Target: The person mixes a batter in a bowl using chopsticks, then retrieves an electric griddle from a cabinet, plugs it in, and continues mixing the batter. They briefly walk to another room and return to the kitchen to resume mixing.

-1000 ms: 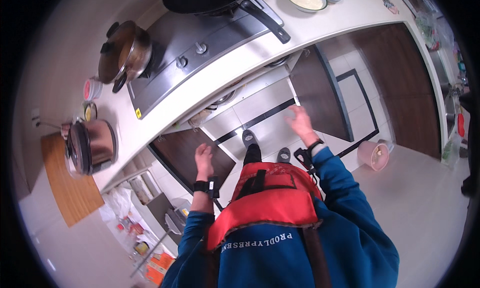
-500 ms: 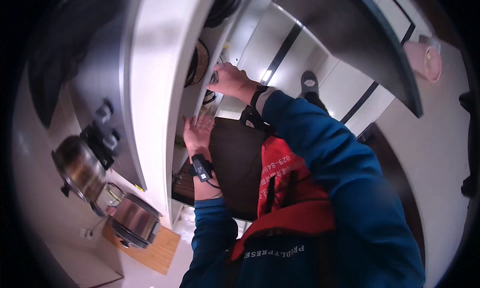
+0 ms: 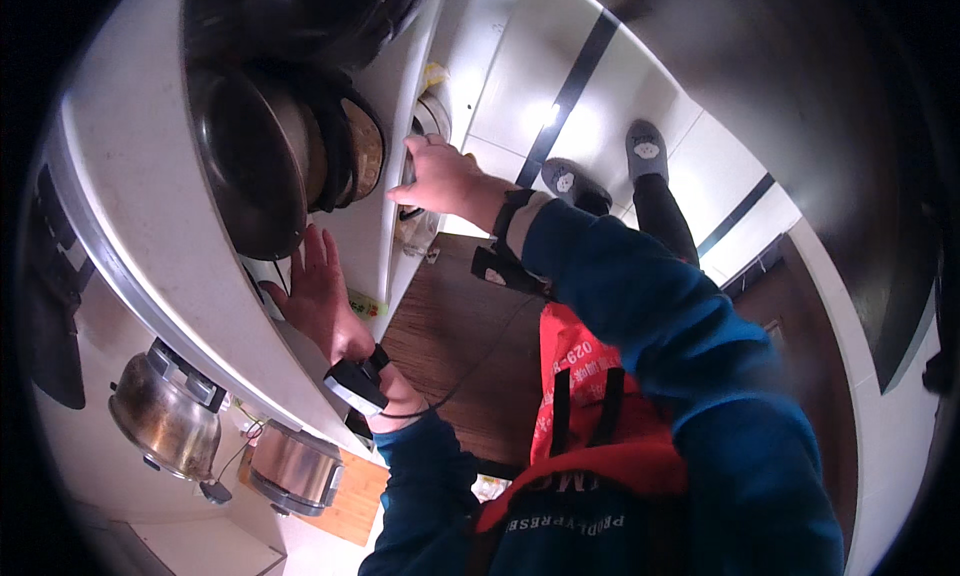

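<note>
My left hand [image 3: 322,291] reaches into an open cupboard, fingers stretched out and apart. Its fingertips are close to the rim of a wide dark pan [image 3: 240,166]; whether they touch it I cannot tell. Behind that pan other round cookware stands on edge, including a brownish round piece [image 3: 364,151]. My right hand [image 3: 438,176] is at the pale shelf edge [image 3: 408,86], fingers curled and thumb opposite. What lies inside that grip is mostly hidden. Past its fingertips a pale round dish [image 3: 432,116] shows in part.
A brown cupboard door or panel [image 3: 450,346] lies below my hands. On the white countertop [image 3: 120,126] side, a steel pot [image 3: 165,416] and a second metal cooker [image 3: 292,466] stand beyond the edge. A large dark open door [image 3: 820,106] fills the upper right; slippered feet [image 3: 645,148] are on the tiles.
My view has shifted closer into the cupboard, revealing more of the pans. My left hand has moved left and deeper, towards the dark pan. My right hand stays by the shelf edge.
</note>
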Action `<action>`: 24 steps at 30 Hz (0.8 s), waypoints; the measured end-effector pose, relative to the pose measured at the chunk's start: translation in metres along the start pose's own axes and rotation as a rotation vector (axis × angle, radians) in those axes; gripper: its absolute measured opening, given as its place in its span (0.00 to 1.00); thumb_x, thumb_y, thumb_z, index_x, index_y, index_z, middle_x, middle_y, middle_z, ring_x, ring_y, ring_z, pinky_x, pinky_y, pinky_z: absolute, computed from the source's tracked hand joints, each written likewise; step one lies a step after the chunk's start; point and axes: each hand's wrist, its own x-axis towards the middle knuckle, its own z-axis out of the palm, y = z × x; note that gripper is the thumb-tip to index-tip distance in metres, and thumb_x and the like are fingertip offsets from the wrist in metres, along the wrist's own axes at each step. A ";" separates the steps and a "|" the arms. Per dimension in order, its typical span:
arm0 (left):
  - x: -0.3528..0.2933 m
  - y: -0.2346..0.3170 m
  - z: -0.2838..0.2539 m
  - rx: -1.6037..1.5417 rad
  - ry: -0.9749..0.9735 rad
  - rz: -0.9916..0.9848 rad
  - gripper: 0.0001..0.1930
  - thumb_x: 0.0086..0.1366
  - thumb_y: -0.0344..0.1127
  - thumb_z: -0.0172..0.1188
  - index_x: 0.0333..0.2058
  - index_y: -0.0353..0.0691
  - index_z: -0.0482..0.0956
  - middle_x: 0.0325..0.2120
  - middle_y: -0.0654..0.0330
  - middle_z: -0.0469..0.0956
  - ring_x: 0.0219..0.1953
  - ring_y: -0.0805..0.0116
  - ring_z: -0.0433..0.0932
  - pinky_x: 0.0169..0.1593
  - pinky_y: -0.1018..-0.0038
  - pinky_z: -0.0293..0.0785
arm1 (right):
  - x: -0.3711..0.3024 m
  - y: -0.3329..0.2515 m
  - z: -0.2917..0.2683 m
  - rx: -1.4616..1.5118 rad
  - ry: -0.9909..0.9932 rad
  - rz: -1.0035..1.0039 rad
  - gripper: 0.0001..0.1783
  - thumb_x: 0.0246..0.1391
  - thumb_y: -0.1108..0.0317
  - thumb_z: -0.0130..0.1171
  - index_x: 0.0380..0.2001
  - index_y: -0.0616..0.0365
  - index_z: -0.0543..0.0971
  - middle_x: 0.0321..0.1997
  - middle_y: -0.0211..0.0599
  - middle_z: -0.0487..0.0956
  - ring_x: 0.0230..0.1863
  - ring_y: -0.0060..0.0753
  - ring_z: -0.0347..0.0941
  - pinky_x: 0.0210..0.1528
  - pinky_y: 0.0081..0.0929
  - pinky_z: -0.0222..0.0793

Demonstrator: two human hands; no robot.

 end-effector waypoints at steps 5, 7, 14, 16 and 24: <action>0.030 -0.002 0.012 -0.128 -0.230 -0.190 0.35 0.63 0.42 0.55 0.62 0.31 0.51 0.63 0.39 0.52 0.60 0.48 0.62 0.55 0.59 0.66 | 0.044 -0.051 0.005 0.034 0.146 -0.114 0.56 0.36 0.46 0.68 0.63 0.64 0.53 0.60 0.58 0.61 0.62 0.57 0.60 0.60 0.52 0.58; 0.046 0.003 0.011 0.028 -0.273 -0.133 0.36 0.62 0.40 0.56 0.63 0.30 0.51 0.63 0.39 0.50 0.59 0.50 0.64 0.50 0.62 0.70 | 0.069 -0.069 0.011 0.087 0.283 -0.076 0.59 0.31 0.46 0.71 0.62 0.65 0.54 0.58 0.60 0.63 0.62 0.58 0.60 0.61 0.45 0.60; 0.043 0.005 0.021 -0.136 -0.185 -0.019 0.40 0.55 0.24 0.50 0.65 0.33 0.42 0.66 0.37 0.36 0.61 0.51 0.61 0.33 0.78 0.74 | 0.098 -0.080 0.039 0.237 0.309 0.173 0.63 0.32 0.46 0.70 0.66 0.56 0.45 0.62 0.56 0.56 0.63 0.61 0.55 0.59 0.58 0.58; 0.022 -0.004 0.034 -0.088 -0.024 0.092 0.41 0.56 0.22 0.47 0.66 0.35 0.37 0.66 0.39 0.36 0.59 0.57 0.64 0.36 0.77 0.74 | 0.092 -0.077 0.045 0.264 0.311 0.192 0.64 0.31 0.48 0.71 0.66 0.58 0.44 0.62 0.60 0.55 0.63 0.65 0.53 0.62 0.54 0.54; -0.046 -0.028 0.064 -0.068 0.361 0.367 0.34 0.60 0.24 0.48 0.64 0.35 0.46 0.66 0.40 0.42 0.64 0.52 0.56 0.34 0.79 0.76 | 0.097 -0.071 0.068 0.308 0.278 0.286 0.61 0.30 0.51 0.72 0.64 0.53 0.47 0.61 0.59 0.55 0.60 0.69 0.55 0.58 0.62 0.57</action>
